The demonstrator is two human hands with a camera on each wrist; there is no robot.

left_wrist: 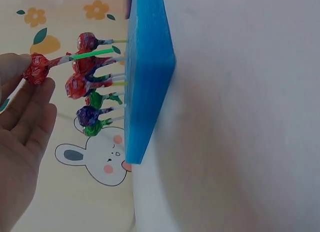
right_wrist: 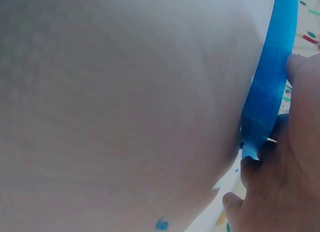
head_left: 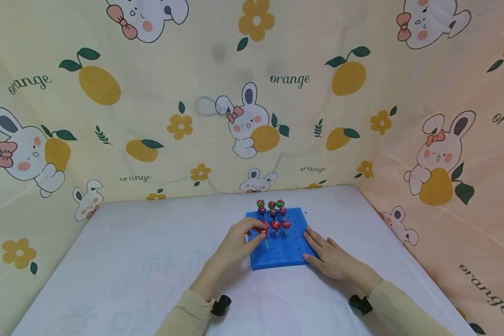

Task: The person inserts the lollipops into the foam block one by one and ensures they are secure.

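Observation:
My left hand (head_left: 234,243) pinches the head of a red-wrapped lollipop (left_wrist: 38,70) above the front left part of a blue foam board (head_left: 282,255). In the left wrist view its green stick (left_wrist: 94,54) points at the board, with the tip apart from the surface. Several lollipops stand upright in the board: green ones (head_left: 271,204) at the back, purple ones (head_left: 273,214) in the middle and red ones (head_left: 276,225) in front. My right hand (head_left: 335,259) rests on the board's right edge with its fingers extended; the right wrist view shows fingers against the board's side.
The board lies on a white-covered table (head_left: 151,270). Small holes dot its top. Behind and at the sides hangs a cream cloth (head_left: 218,60) printed with rabbits, oranges and flowers. A black wrist device (head_left: 221,305) sits by the left sleeve, another (head_left: 360,304) by the right.

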